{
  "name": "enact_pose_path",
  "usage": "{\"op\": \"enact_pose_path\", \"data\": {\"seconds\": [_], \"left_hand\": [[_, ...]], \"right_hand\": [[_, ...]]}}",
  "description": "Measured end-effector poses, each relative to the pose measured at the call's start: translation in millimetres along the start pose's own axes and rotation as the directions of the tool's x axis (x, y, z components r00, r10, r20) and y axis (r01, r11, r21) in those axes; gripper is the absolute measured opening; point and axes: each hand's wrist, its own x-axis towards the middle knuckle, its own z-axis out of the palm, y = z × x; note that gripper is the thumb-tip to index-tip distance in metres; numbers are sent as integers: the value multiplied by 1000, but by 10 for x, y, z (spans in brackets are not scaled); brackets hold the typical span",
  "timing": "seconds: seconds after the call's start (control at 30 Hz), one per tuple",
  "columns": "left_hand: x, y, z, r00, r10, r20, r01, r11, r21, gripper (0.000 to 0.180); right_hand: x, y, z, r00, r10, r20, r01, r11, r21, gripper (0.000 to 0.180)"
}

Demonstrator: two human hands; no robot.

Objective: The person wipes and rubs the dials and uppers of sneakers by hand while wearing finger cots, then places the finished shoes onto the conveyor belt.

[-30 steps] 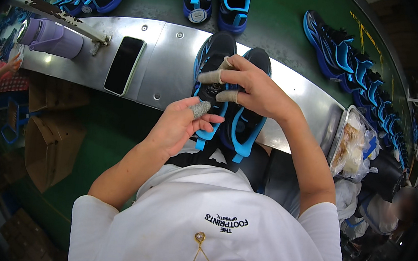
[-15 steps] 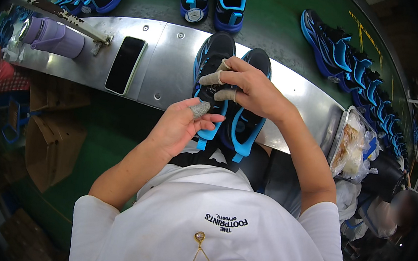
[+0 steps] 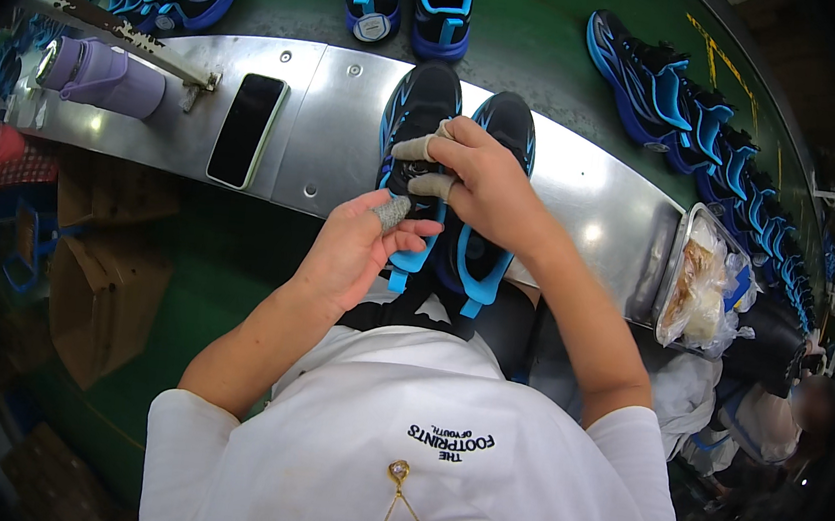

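Two black sneakers with bright blue trim lie side by side, toes away from me, reaching from a metal ledge toward my lap. My right hand (image 3: 480, 181) bends over the left sneaker (image 3: 429, 96), its fingers, some in beige finger covers, curled down at the lacing area. My left hand (image 3: 359, 240), a grey wrap on its thumb, is closed beside that sneaker's opening, near the blue heel collar. Whatever the fingertips pinch is too small or hidden to make out. Beside it, the right sneaker (image 3: 507, 123) is untouched, partly covered by my right hand.
A phone (image 3: 248, 131) and a lilac bottle (image 3: 113, 78) sit on the metal ledge (image 3: 322, 121). Several matching sneakers (image 3: 655, 93) line the green surface beyond. At the right stands a tray (image 3: 672, 275) with plastic bags. Cardboard boxes (image 3: 103, 306) are low at left; another person is at far right.
The view has shifted slightly, and the sneakers and my right hand appear a little farther left. Both hands remain closed at the left sneaker.
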Motion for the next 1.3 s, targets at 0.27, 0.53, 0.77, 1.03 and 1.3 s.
{"op": "enact_pose_path", "data": {"seconds": [0.27,0.53,0.77,1.03,1.3], "left_hand": [[-146,81,140,974,206,94,-205,631,748,24],[234,-32,647,946,-159,282,-315,-250,915,42],[856,72,924,724,87,684,-655,-223,722,27],[2417,912,1023,524,410,746,-277,-746,605,21],[1819,1725,384,817,458,350,108,-718,687,60]], "right_hand": [[-85,49,-174,968,166,-188,-142,981,132,26],[-679,467,-525,743,610,-275,-485,774,407,24],[-1392,810,-736,513,618,-596,-325,782,532,30],[-1358,639,-830,516,623,-588,-335,778,531,29],[-1361,689,-610,577,711,-402,-492,695,524,28]]}}
